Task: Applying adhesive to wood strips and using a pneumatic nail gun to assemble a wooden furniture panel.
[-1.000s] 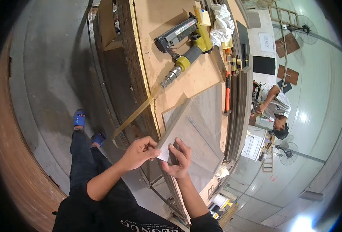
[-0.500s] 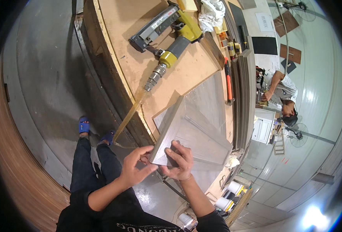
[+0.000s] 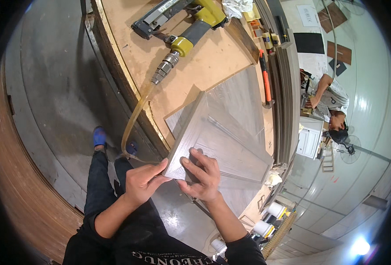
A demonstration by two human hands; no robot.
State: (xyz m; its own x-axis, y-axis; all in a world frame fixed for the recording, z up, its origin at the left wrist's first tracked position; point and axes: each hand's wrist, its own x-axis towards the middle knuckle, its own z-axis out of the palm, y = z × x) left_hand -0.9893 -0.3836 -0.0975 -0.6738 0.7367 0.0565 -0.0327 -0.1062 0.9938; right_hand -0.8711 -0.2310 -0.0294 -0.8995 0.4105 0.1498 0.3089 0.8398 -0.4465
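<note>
A grey wood-grain panel [image 3: 224,137] with raised edges and a recessed middle lies on the bench, its near corner jutting past the bench edge. At that corner my left hand [image 3: 139,182] is closed, thumb and forefinger pinching the edge. My right hand [image 3: 202,176] grips the panel just to the right, fingers bent on its face and thumb at the near edge. The undersides of both grips are hidden. Farther up the bench lies a yellow and black nail gun [image 3: 195,34], joined by a metal coupling to a yellowish air hose [image 3: 133,115].
More grey panels [image 3: 239,95] lie beneath. Long grey strips [image 3: 288,101] are stacked along the right, beside an orange utility knife [image 3: 264,77]. White buckets [image 3: 262,228] stand at the lower right. Another person [image 3: 332,101] works beyond the strips.
My left thumb and fingers have closed on the panel's corner; before, they were spread around it. The whole view has shifted, with the nail gun now higher in it. My right hand keeps its hold.
</note>
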